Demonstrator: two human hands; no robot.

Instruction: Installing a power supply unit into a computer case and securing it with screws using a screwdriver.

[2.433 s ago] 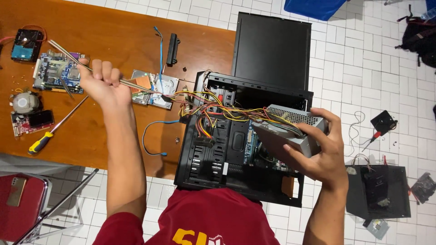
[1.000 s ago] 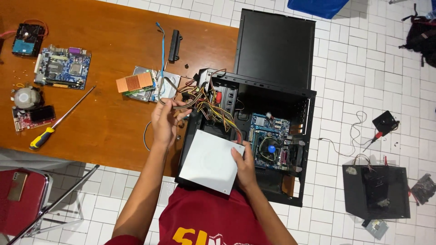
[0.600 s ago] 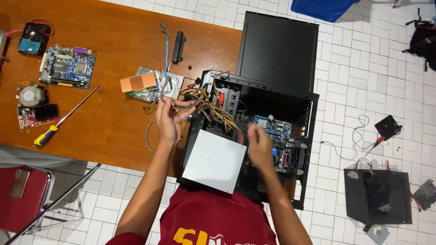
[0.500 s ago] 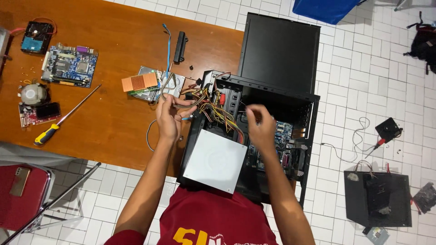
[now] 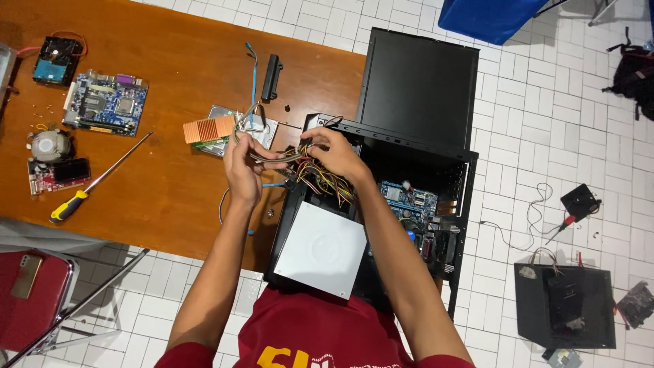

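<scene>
Both hands gripped cable bundle at frame centre, above open computer case: left hand fingers closed on strands, right hand pinching connectors. Risk, judged: tugging tangled wires could strain plugs, snag motherboard, or drag loose drive.

The light over me is bright and even, so the white floor tiles read clean without burning out. The brown worktop carries a soft sheen near its middle but no hard glare. Shadows are short and faint: a thin one beside the screwdriver, a deeper one inside the open black computer case, where detail sinks into darkness. My hands look sharp, barely blurred. Lines bend slightly toward the frame edges.
</scene>
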